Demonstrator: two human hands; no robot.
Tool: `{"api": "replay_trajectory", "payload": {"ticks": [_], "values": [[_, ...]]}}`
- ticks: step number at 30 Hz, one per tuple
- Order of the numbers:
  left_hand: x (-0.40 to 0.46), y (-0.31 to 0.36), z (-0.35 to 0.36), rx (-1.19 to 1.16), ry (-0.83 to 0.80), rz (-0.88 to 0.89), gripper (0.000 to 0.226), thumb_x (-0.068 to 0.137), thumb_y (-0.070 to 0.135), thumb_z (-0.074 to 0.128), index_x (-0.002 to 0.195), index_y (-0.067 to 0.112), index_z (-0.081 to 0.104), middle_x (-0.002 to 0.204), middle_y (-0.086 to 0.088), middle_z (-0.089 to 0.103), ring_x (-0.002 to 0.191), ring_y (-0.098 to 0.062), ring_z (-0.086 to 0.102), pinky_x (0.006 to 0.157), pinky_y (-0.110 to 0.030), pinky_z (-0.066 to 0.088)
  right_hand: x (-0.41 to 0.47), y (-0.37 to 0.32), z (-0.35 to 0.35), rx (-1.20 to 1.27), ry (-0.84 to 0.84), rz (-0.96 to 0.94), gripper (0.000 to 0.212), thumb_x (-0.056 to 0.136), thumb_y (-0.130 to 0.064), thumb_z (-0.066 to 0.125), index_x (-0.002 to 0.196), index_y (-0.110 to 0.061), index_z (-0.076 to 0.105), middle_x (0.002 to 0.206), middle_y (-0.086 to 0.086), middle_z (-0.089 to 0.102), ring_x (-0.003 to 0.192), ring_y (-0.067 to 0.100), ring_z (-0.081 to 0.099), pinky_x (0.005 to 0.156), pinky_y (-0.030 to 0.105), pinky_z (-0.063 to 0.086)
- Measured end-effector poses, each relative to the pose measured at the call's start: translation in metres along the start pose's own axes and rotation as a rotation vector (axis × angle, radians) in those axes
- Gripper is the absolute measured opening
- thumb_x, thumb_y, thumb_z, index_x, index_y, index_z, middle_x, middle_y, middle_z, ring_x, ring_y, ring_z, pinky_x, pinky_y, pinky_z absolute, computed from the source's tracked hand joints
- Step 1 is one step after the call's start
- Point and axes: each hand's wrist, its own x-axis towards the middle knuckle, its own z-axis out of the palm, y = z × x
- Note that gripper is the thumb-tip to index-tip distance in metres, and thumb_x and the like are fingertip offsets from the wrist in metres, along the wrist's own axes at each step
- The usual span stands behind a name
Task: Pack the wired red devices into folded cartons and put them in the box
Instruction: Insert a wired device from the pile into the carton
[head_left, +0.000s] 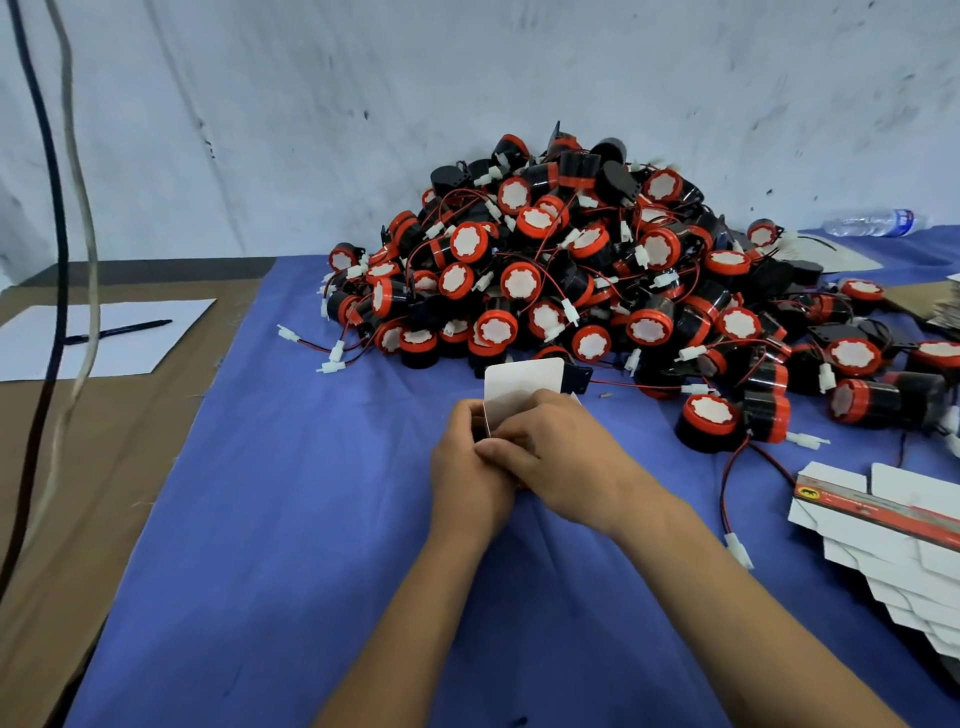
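While gripped, carton (522, 387) between left hand (470, 470), right hand (558, 462)

Devices (597, 270) behind carton (522, 387)

Small packing workshop, hand assembly line style. Beyond the hands (519, 457), heaped in bulk on a blue cloth (311, 519) over the table: a big pile of identical red-and-black wired devices (561, 260) with white plugs. To the right of the hands, a fanned stack of flat white cartons (883, 540), unfolded. Far left of the hands, bare brown cardboard (104, 467) with a sheet of paper (104, 338) and a pen (124, 330) on it. Behind the pile, a scuffed, stained white wall (467, 78); loose cables (57, 208) hanging at far left. Plastic water bottle (872, 222) lying far right, against the wall.
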Motion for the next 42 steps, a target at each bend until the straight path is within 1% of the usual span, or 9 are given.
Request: {"api": "replay_trajectory", "payload": {"ticks": [6,11,15,21,25,28,35,39,42], "values": [[-0.003,-0.004,-0.004,0.074,-0.043,0.081,0.032,0.084,-0.003,0.064,0.101,0.023,0.057,0.080,0.010,0.067,0.072,0.003,0.062,0.055,-0.017,0.048,0.003,0.009,0.010,0.068,0.170,-0.045,0.022,0.097,-0.039,0.067,0.091,-0.025,0.083,0.089,-0.018,0.051,0.101,0.012,0.044,0.088,0.026,0.041],[0.000,-0.005,-0.004,0.059,-0.091,0.068,0.036,0.081,0.002,0.073,0.101,0.029,0.059,0.091,0.013,0.071,0.080,-0.008,0.066,0.062,-0.021,0.055,0.004,0.020,-0.012,0.292,-0.068,-0.112,0.015,0.096,-0.018,0.070,0.090,-0.013,0.083,0.092,-0.002,0.074,0.086,0.010,0.066,0.078,0.033,0.055],[0.002,-0.008,-0.002,0.118,-0.072,0.090,0.030,0.081,0.003,0.067,0.097,0.026,0.058,0.081,0.006,0.067,0.067,-0.006,0.057,0.055,-0.018,0.046,0.010,0.016,-0.013,0.212,-0.085,-0.046,0.020,0.095,-0.015,0.067,0.080,-0.015,0.081,0.073,-0.005,0.071,0.065,0.004,0.058,0.060,0.021,0.044],[0.003,-0.008,-0.004,0.153,-0.106,0.111,0.023,0.081,0.014,0.071,0.094,0.025,0.055,0.082,0.005,0.064,0.068,-0.013,0.056,0.054,-0.025,0.046,0.008,0.018,-0.013,0.343,0.026,0.052,0.010,0.085,-0.016,0.080,0.084,-0.025,0.084,0.080,-0.014,0.077,0.080,0.001,0.069,0.071,0.017,0.054],[0.006,-0.004,-0.013,0.111,-0.253,0.077,0.034,0.079,0.029,0.081,0.107,0.026,0.060,0.096,0.005,0.071,0.088,-0.019,0.068,0.073,-0.040,0.058,0.007,0.018,-0.016,0.427,0.029,0.126,0.011,0.086,-0.014,0.080,0.084,-0.024,0.084,0.080,-0.010,0.078,0.081,0.008,0.073,0.075,0.030,0.061],[0.005,-0.004,-0.018,0.103,-0.348,0.055,0.054,0.073,0.025,0.089,0.118,0.030,0.059,0.109,0.015,0.073,0.100,-0.006,0.071,0.085,-0.039,0.061,0.008,0.012,-0.011,0.264,0.078,0.129,0.016,0.083,-0.012,0.077,0.080,-0.026,0.083,0.076,-0.010,0.076,0.076,0.008,0.069,0.066,0.027,0.056],[0.004,-0.004,-0.017,0.191,-0.294,0.084,0.050,0.077,0.017,0.084,0.118,0.029,0.059,0.103,0.015,0.071,0.092,0.000,0.067,0.079,-0.029,0.058,0.006,0.013,0.001,-0.122,0.040,-0.075,0.025,0.093,-0.009,0.058,0.082,-0.019,0.078,0.094,-0.006,0.057,0.098,0.012,0.040,0.089,0.030,0.043],[0.005,-0.002,-0.020,0.195,-0.306,0.096,0.048,0.070,0.031,0.079,0.113,0.027,0.058,0.099,0.010,0.071,0.089,-0.012,0.067,0.075,-0.038,0.058,-0.001,0.017,-0.008,-0.114,-0.078,-0.103,0.034,0.102,-0.029,0.052,0.074,-0.023,0.070,0.105,-0.005,0.046,0.107,0.014,0.033,0.098,0.028,0.035],[0.008,-0.004,-0.020,0.219,-0.305,0.092,0.044,0.076,0.020,0.085,0.109,0.026,0.057,0.095,0.007,0.070,0.085,-0.017,0.065,0.075,-0.044,0.057,-0.003,0.016,-0.013,-0.265,-0.117,-0.164,0.033,0.103,-0.034,0.047,0.091,-0.029,0.077,0.108,-0.009,0.040,0.110,0.016,0.029,0.102,0.029,0.035]]}}
